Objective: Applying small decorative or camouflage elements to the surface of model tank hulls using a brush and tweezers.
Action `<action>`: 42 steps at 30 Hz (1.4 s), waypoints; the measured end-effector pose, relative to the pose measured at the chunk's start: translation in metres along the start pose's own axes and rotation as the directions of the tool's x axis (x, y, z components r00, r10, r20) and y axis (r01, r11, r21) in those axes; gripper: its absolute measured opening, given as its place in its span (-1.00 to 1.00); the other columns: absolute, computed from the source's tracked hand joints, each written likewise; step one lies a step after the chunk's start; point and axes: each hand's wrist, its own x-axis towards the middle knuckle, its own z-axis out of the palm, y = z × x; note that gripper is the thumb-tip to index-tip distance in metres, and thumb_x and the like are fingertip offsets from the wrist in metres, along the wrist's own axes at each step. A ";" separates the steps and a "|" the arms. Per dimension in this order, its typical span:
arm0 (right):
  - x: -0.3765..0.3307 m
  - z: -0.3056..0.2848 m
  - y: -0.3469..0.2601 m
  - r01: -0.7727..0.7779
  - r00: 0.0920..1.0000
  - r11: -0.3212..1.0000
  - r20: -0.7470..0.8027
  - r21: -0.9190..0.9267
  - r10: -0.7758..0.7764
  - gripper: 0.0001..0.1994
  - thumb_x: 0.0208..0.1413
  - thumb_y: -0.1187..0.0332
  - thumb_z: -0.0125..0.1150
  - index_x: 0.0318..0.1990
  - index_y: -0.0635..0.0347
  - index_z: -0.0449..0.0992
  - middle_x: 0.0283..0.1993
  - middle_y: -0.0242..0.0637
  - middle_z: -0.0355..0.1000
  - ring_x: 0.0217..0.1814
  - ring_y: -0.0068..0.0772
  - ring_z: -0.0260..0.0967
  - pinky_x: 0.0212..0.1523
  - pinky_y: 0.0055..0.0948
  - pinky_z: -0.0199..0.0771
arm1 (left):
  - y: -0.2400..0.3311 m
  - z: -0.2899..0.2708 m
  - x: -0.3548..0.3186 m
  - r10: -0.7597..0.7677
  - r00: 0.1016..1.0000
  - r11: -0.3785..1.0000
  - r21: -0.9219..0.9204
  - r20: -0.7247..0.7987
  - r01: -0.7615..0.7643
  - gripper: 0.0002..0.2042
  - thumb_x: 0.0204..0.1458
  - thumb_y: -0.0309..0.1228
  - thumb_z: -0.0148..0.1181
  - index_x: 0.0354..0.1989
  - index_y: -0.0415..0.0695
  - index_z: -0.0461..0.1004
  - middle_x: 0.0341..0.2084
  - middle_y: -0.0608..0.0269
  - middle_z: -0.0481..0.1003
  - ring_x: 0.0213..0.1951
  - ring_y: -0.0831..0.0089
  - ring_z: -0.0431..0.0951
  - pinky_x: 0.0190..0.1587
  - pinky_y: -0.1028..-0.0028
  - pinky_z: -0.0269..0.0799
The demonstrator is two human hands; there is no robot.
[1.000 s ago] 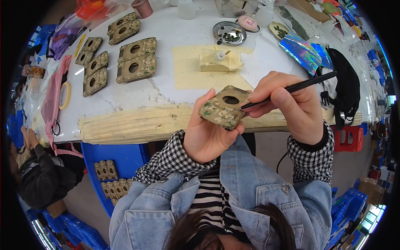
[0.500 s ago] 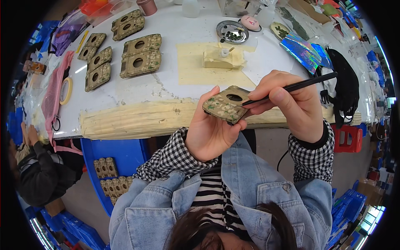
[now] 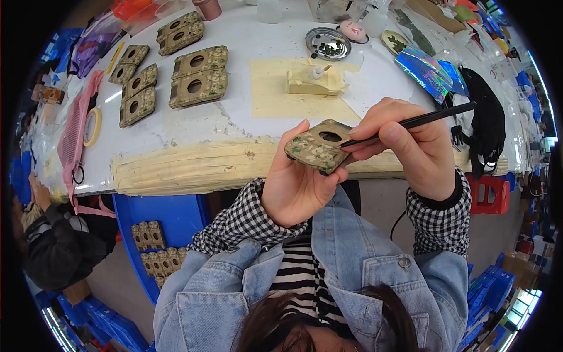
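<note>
My left hand (image 3: pixel 304 190) holds a camouflage-patterned model tank hull (image 3: pixel 311 148) above the table's near edge, tilted, with its round hole facing up. Black tweezers (image 3: pixel 434 116) lie in the pinch of my right hand (image 3: pixel 410 144), their tip touching the hull beside the hole. Anything caught at the tip is too small to make out. Several similar hulls (image 3: pixel 198 88) rest in groups on the left of the table. Beyond my hands, a small bottle (image 3: pixel 317 73) stands in a tape-covered block (image 3: pixel 311 87).
A round metal dish (image 3: pixel 346 54) holds small dark green bits, with a pink round object (image 3: pixel 352 30) beside it. Iridescent sheets (image 3: pixel 425 73) and a black bag (image 3: pixel 484 123) lie right. More hulls fill a blue tray (image 3: pixel 170 214) below the table. A co-worker's sleeve (image 3: pixel 56 223) shows left.
The things on the table have shifted very slightly in the view. Both hands, the hull and the tweezers keep nearly the same position.
</note>
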 end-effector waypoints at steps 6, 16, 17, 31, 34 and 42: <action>0.001 0.001 0.000 0.009 1.000 1.000 0.007 -0.001 -0.009 -0.78 0.21 0.39 -0.03 -0.22 0.40 0.46 -0.30 -0.25 0.46 -0.25 -0.50 0.48 -0.22 -0.59 0.53 | 0.000 0.002 0.000 -0.001 1.000 1.000 -0.003 -0.018 0.001 -0.47 0.19 -0.03 -0.28 0.02 -0.29 0.29 -0.20 -0.05 0.45 -0.28 0.16 0.55 -0.24 0.43 0.60; 0.001 0.002 0.001 0.032 0.999 0.999 0.002 -0.014 -0.032 -0.79 0.20 0.40 -0.03 -0.22 0.40 0.47 -0.28 -0.24 0.45 -0.24 -0.49 0.47 -0.23 -0.58 0.53 | 0.001 0.001 -0.001 0.004 0.999 1.000 0.013 -0.032 -0.004 -0.47 0.19 -0.03 -0.29 0.02 -0.29 0.29 -0.21 -0.04 0.46 -0.29 0.18 0.55 -0.26 0.44 0.60; 0.001 0.002 0.002 0.034 0.999 0.999 0.002 -0.015 -0.034 -0.79 0.20 0.40 -0.03 -0.23 0.40 0.47 -0.28 -0.24 0.45 -0.24 -0.48 0.47 -0.22 -0.57 0.53 | 0.001 0.001 -0.001 0.003 1.000 1.000 0.012 -0.031 -0.003 -0.47 0.19 -0.03 -0.29 0.02 -0.29 0.29 -0.20 -0.04 0.46 -0.29 0.18 0.55 -0.26 0.44 0.60; 0.002 0.001 0.002 0.067 0.998 0.998 0.021 -0.019 -0.067 -0.79 0.20 0.41 -0.02 -0.23 0.41 0.47 -0.28 -0.22 0.44 -0.25 -0.47 0.47 -0.23 -0.57 0.53 | 0.001 0.001 -0.001 0.011 0.999 1.000 0.025 -0.032 -0.010 -0.47 0.19 -0.02 -0.29 0.01 -0.29 0.30 -0.21 0.00 0.46 -0.30 0.23 0.54 -0.28 0.47 0.59; 0.002 0.001 0.003 0.084 0.996 0.995 0.018 -0.046 -0.084 -0.80 0.19 0.41 -0.01 -0.24 0.40 0.48 -0.29 -0.22 0.43 -0.27 -0.49 0.47 -0.25 -0.58 0.52 | 0.002 0.001 -0.001 0.007 0.999 1.000 0.023 -0.036 -0.006 -0.47 0.19 -0.02 -0.28 0.01 -0.29 0.30 -0.20 0.00 0.46 -0.30 0.22 0.54 -0.28 0.47 0.59; 0.003 0.001 0.003 0.112 0.993 0.991 0.029 -0.075 -0.110 -0.79 0.19 0.40 0.00 -0.24 0.40 0.49 -0.29 -0.22 0.43 -0.28 -0.50 0.46 -0.27 -0.58 0.53 | 0.003 -0.002 -0.001 0.012 1.000 1.000 0.021 -0.021 -0.011 -0.45 0.17 0.01 -0.27 0.00 -0.32 0.25 -0.19 -0.03 0.38 -0.30 0.25 0.51 -0.28 0.49 0.61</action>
